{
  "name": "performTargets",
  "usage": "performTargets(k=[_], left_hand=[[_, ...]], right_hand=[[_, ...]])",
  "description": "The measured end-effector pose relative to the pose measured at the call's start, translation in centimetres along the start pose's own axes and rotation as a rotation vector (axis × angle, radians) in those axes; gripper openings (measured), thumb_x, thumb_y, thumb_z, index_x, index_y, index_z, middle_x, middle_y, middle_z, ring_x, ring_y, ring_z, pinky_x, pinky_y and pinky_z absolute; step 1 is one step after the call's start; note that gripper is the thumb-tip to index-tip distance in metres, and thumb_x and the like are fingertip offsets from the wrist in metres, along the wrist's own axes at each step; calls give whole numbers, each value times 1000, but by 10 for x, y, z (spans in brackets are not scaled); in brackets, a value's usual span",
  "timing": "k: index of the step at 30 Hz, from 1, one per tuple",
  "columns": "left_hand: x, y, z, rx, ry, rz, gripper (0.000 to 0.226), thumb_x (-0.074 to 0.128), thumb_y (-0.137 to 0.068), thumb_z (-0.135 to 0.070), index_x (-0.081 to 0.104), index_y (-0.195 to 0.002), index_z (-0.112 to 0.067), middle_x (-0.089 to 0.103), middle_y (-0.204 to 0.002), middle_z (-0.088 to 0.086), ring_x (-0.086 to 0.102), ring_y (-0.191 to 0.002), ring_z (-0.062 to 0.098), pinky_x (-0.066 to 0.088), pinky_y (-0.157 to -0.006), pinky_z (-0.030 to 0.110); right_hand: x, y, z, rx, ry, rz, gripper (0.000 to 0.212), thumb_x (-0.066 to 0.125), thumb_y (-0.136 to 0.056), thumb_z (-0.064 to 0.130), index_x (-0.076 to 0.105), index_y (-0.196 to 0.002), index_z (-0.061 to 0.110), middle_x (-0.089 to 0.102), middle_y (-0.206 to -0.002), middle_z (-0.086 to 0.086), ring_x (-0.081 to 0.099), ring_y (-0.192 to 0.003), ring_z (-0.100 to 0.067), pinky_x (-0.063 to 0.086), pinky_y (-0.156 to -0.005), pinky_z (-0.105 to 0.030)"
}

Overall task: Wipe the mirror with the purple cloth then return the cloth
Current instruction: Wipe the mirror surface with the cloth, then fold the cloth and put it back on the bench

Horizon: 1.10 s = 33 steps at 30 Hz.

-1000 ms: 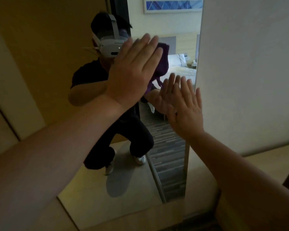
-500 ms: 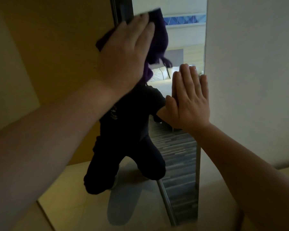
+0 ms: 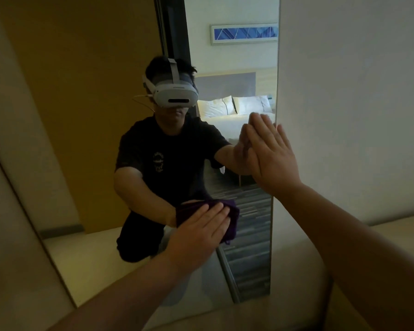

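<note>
A tall mirror (image 3: 101, 96) leans against the wall and fills the middle of the head view. My left hand (image 3: 198, 231) lies flat on the purple cloth (image 3: 232, 217), pressing it against the lower part of the glass; most of the cloth is hidden under my palm and fingers. My right hand (image 3: 268, 151) rests open and flat against the glass near the mirror's right edge, higher up, holding nothing. The mirror reflects a crouching person in a dark shirt with a white headset.
A pale wall (image 3: 351, 103) runs right of the mirror, and another pale panel (image 3: 7, 163) stands at its left. The light floor (image 3: 285, 314) lies below the mirror's bottom edge. A bed with white pillows shows only as a reflection.
My left hand has swept the purple cloth down the glass from the top of the mirror to its lower part. My right hand has stayed flat near the right edge.
</note>
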<state>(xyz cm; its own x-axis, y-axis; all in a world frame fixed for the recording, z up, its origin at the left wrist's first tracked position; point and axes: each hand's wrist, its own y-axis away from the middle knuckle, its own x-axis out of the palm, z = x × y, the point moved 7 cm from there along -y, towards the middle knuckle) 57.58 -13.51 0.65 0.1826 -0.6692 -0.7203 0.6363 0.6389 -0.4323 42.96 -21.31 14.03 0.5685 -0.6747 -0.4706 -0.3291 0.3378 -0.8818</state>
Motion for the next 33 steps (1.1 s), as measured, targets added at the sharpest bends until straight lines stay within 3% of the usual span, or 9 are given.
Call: performTargets(k=[5,7,9,11,12,15,19,26,33], left_hand=[[20,42,-27,219,6,259,44,31,-96,-18,60,-129,-13,57,-136,3,52,-127,21,31,-113,39],[42,35,6,288,521,451,29,42,-103,-13,59,-125,-7,62,-130,2,57,-122,21,42,-108,42],[31,19,31,482,775,304,29,41,-105,-15,63,-119,-3,65,-124,12,54,-125,21,46,-103,43],[13,26,15,-20,964,608,35,32,-105,-30,61,-124,-20,65,-124,1,52,-119,7,46,-99,36],[-21,30,0,-138,1040,619,30,34,-105,-33,56,-124,-28,62,-124,-5,53,-112,6,46,-96,34],[-80,22,-9,-227,951,703,18,41,-103,-30,47,-119,-31,59,-119,-5,58,-101,14,49,-90,39],[-136,-29,20,-263,1068,787,18,41,-102,-28,44,-120,-27,59,-120,3,57,-99,18,48,-83,36],[-238,-73,15,-69,1062,846,27,44,-102,-21,43,-129,-20,57,-126,6,56,-106,23,47,-90,41],[-293,-106,-35,121,1100,851,26,47,-101,-20,47,-127,-24,57,-125,2,55,-108,20,45,-83,34]], right_hand=[[-3,56,11,62,-97,170,52,27,-104,37,45,-147,15,36,-158,-5,25,-149,-21,20,-122,-48],[-7,78,23,116,-170,232,48,34,-101,37,55,-138,15,50,-148,-6,41,-141,-21,32,-118,-50],[-15,94,37,199,-255,323,49,37,-98,44,61,-131,16,61,-136,-5,54,-126,-19,46,-106,-50],[-26,102,55,285,-327,545,65,30,-94,62,58,-135,21,59,-137,1,53,-126,-15,45,-107,-40],[-33,104,63,306,-349,676,75,25,-90,74,53,-140,26,55,-141,5,49,-129,-12,40,-108,-32],[-60,89,84,287,-385,908,75,33,-84,80,48,-141,34,56,-137,9,52,-122,-8,45,-102,-29],[-110,42,94,274,-373,1021,35,56,-95,48,57,-127,34,64,-116,8,60,-102,-11,50,-85,-28],[-207,-11,90,529,-242,1199,34,62,-95,37,55,-127,29,64,-116,8,62,-103,-12,52,-88,-29],[-286,3,80,632,-100,1291,20,53,-97,29,59,-114,19,64,-98,0,61,-83,-18,47,-70,-30]])
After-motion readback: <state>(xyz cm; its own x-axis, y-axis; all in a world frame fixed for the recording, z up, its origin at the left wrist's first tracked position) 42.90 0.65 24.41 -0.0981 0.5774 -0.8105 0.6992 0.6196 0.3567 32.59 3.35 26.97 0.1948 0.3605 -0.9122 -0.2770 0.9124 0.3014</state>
